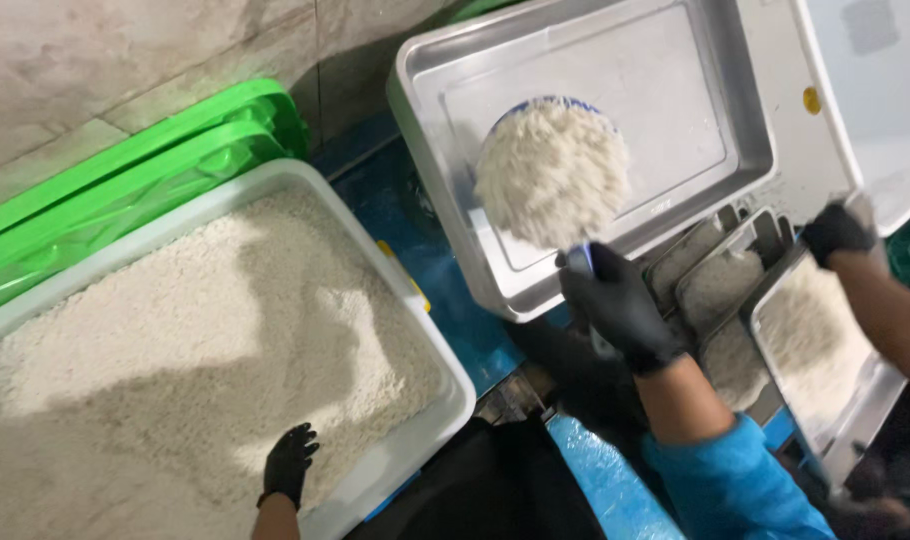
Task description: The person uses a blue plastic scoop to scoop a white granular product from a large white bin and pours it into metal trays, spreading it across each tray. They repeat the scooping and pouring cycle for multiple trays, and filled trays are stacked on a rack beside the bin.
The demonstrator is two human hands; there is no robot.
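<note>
blue work surface with rice bins and steel trays, seen from above.
left hand (pixel 288 462), black-gloved, fingers spread, rests on cooked rice in the white tub (pixel 445 380) at near left. right hand (pixel 620 305) is clamped on a scoop (pixel 552 170) heaped with rice, held over the large steel tray (pixel 675 110). another person's gloved hand (pixel 837 232) grips a smaller rice-filled tray (pixel 825 350) at right.

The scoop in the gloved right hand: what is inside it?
The scoop is heaped with white rice, held by the right hand over the empty metal tray. The rice covers its inside; only a blue rim shows.
</note>
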